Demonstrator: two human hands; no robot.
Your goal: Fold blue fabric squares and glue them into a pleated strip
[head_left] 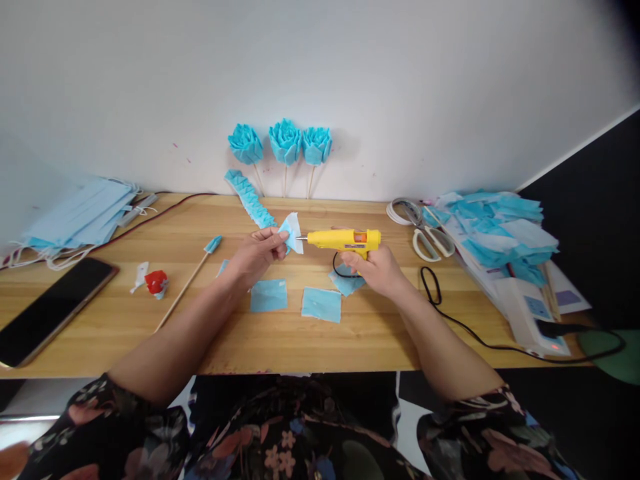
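My left hand (264, 251) pinches a folded piece of blue-and-white fabric (295, 233) above the table. My right hand (373, 265) is wrapped round the grip of a yellow hot glue gun (327, 239). The metal nozzle points left and meets or nearly meets the fabric's edge; I cannot tell if they touch. Below the hands lie flat blue fabric squares (321, 305), (269, 295) is another square, and a further piece (347, 283) sits partly under my right hand. A row of folded blue petals (250, 199) lies just beyond my left hand.
Three blue fabric flowers (285, 142) on sticks lean against the wall. At left are a phone (55, 310), face masks (83, 210), a red-wrapped item (157, 283) and a blue-tipped stick (187, 288). Scissors (427, 243), tape (405, 212), blue scraps (495, 223) and a power strip (530, 313) with a cord occupy the right.
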